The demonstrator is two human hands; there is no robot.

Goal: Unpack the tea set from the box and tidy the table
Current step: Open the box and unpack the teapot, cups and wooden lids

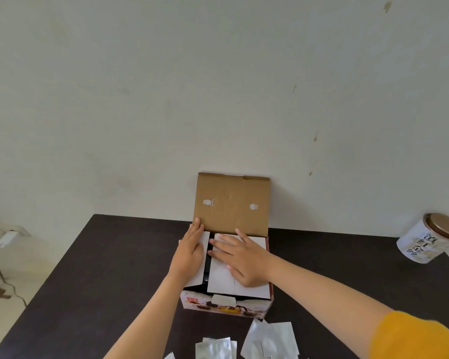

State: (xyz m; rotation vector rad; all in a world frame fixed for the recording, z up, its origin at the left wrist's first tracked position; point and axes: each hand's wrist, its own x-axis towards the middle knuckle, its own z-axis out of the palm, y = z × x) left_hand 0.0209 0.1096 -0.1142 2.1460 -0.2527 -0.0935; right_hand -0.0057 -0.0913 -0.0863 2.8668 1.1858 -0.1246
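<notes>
A printed cardboard tea set box [226, 308] stands on the dark table [94, 281] against the wall. Its brown lid flap [231, 203] is raised upright. Two white inner flaps cover the top: a narrow left flap [202, 277] and a wider right flap [221, 278], with a dark gap between them. My left hand [191, 251] lies flat on the left flap, fingertips touching the lid's lower corner. My right hand [240, 257] lies flat on the right flap with fingers spread. The box's contents are hidden.
Several silvery foil sachets [267, 340] lie on the table in front of the box. A white tin with a bronze lid [429, 238] lies tilted at the table's right edge. Left of the table, cables and a pale object [5, 237] are on the floor.
</notes>
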